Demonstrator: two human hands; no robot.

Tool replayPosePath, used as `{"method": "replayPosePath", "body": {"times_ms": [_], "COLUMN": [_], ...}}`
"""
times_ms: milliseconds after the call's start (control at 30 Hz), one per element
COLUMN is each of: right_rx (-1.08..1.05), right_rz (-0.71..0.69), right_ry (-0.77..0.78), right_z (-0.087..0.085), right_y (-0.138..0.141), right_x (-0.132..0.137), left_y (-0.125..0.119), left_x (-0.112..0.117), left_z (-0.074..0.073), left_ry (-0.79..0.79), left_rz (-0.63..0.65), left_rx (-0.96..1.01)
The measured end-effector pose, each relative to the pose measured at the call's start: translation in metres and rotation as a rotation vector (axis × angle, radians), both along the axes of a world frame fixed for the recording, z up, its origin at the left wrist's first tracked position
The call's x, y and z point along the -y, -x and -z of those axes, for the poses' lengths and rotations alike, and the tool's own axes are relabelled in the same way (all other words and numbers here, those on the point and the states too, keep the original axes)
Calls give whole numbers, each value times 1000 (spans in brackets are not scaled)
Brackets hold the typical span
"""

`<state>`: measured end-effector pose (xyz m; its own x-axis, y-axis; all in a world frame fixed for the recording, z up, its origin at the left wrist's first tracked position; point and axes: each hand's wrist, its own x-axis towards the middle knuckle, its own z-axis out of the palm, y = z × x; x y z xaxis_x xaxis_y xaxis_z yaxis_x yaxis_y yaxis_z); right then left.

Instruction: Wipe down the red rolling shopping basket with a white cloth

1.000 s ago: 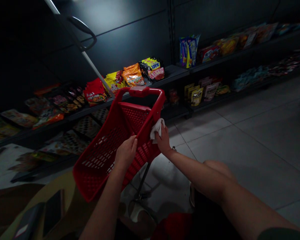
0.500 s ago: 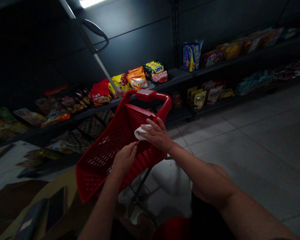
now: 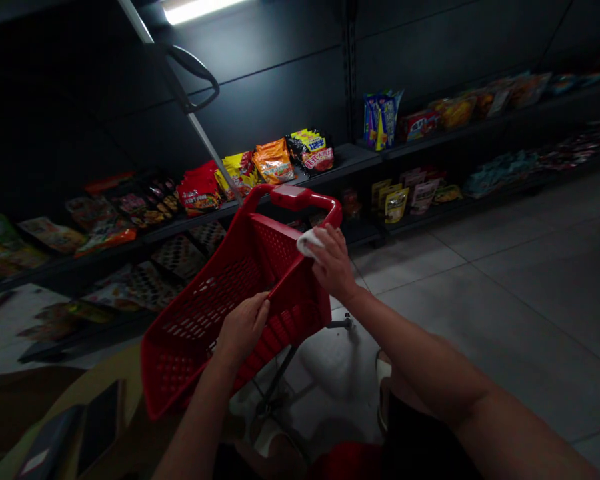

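Observation:
A red plastic shopping cart (image 3: 200, 320) with a slotted basket stands tilted across the middle of the view. My left hand (image 3: 244, 325) is closed over the near rim of its basket. Farther along that rim, close to the handle (image 3: 290, 195), my right hand (image 3: 332, 261) presses a folded white cloth (image 3: 310, 244) against the red plastic. Part of the cloth is hidden under the fingers.
Shelves behind the cart carry bagged snacks, among them an orange pack (image 3: 274, 162) and blue packs (image 3: 381, 120). A metal pole with a dark loop (image 3: 193, 77) rises behind the cart. Two dark flat devices (image 3: 100, 427) lie at lower left. Grey tiles (image 3: 505, 300) cover the floor.
My right hand has slid the white cloth along the rim, up and right toward the handle. My left hand stays on the rim. The view has shifted slightly.

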<state>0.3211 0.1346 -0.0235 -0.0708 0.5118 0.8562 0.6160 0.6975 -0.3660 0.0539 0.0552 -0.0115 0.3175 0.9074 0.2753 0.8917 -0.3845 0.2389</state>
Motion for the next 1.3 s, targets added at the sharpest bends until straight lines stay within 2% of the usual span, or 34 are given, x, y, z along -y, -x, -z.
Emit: {"method": "replayPosePath", "body": {"times_ms": [67, 133, 333, 433, 567, 633, 700, 800, 900, 1000, 1133, 1233, 1300], "right_rx": [152, 194, -134, -225, -63, 70, 171, 201, 109, 13, 22, 80, 134], "right_rz": [-103, -142, 66, 100, 123, 85, 39, 17, -14, -47, 4, 46, 63], "right_ry": [14, 30, 23, 39, 52, 39, 32, 51, 124, 223, 283, 301, 311], "right_z": [0, -5, -36, -44, -43, -42, -44, -60, -81, -93, -95, -96, -99], "right_y": [9, 7, -31, -31, -9, -3, -5, -23, -41, -48, -44, -39, -34], "right_x": [12, 13, -26, -28, 3, 16, 18, -1, -26, -37, -21, 4, 26], "left_y": [-1, -1, 1, 2, 5, 8, 11, 14, 13, 12, 19, 24, 17], "left_x": [1, 3, 10, 12, 13, 13, 13, 14, 14, 13, 13, 15, 16], "left_z": [-3, -5, -4, -3, -3, -3, -2, -3, -7, -13, -23, -30, -36], "left_ry": [6, 7, 2, -27, -28, -29, -35, -30, -8, 38, 132, 174, 152], "left_rz": [0, -1, 2, -6, -11, -5, 3, 16, 20, 15, -4, -42, -82], "left_rx": [-7, -1, 35, 33, 32, 30, 36, 57, 76, 74, 60, 51, 73]}}
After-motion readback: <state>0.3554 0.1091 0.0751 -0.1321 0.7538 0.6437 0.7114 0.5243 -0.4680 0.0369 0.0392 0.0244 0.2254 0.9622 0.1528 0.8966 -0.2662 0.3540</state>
